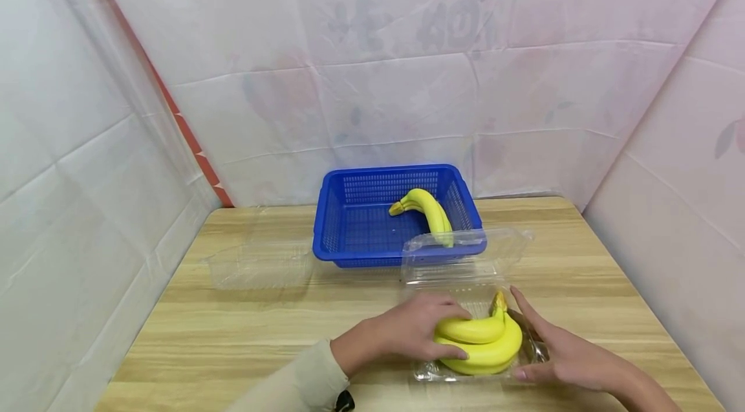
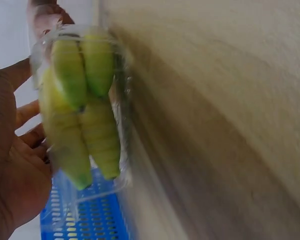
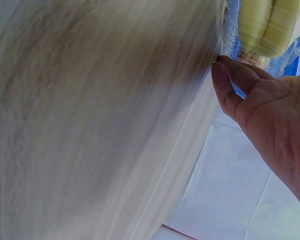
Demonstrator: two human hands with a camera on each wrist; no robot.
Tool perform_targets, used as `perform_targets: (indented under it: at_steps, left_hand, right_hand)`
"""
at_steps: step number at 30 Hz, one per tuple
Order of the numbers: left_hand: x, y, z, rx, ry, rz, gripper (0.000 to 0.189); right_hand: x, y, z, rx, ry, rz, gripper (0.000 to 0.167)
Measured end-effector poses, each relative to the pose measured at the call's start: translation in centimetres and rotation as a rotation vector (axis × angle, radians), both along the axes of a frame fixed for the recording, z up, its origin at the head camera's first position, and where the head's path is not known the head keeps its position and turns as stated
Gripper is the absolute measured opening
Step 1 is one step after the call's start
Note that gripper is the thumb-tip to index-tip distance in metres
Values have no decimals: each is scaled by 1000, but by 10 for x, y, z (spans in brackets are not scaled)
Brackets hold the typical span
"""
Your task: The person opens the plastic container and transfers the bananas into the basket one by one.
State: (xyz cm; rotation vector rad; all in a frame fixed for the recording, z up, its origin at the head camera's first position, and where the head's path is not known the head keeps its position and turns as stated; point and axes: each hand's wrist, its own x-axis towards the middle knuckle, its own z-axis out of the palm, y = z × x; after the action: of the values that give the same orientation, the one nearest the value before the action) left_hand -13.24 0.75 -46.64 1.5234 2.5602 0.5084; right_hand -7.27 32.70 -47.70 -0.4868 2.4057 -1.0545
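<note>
A bunch of yellow bananas point(image 1: 485, 354) lies in a clear plastic clamshell box point(image 1: 471, 294) near the table's front, its stem end pointing back. My left hand point(image 1: 414, 329) holds the bunch at its left side, fingers over the top banana and thumb along the front. At the box's right end, my right hand point(image 1: 573, 354) rests with thumb and fingers spread apart and fairly straight. The box's lid point(image 1: 495, 260) stands raised at the back. In the left wrist view, the banana tips point(image 2: 85, 125) show through the clear wall.
Behind the box stands a blue plastic basket point(image 1: 343, 257) with another bunch of bananas point(image 1: 429, 208) in it; the lid overlaps its front right corner. A second clear box point(image 1: 259, 266) sits at left on the wooden table point(image 1: 233, 334). Cloth walls point(image 1: 384, 101) enclose the back and sides.
</note>
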Motion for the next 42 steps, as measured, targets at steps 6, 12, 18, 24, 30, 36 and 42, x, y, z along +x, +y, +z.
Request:
perform_targets:
  at_steps: [6,12,18,24,30,36,42]
  left_hand:
    - [2,9,-8,-82,-8,34,71]
    - [4,15,-14,-123,55,72,79]
    - [4,16,-15,-129,54,79,77]
    - [3,16,-15,-140,31,84,76]
    - [3,16,-16,-152,13,98,76]
    - [3,17,-15,-156,-11,113,77]
    - [3,17,-16,-154,-13,123,75]
  right_hand:
    - [-1,0,0,2,0,-1,129]
    - [-1,0,0,-3,-2,-3,129]
    - [-2,-1,1,-29,-28,-16,130]
    - [-3,-2,0,-46,-48,-20,130]
    - [-4,-2,0,-43,-45,-14,131]
    - [-4,-1,-1,-47,-45,-17,131]
    - [-4,0,-3,-49,-44,-16,131]
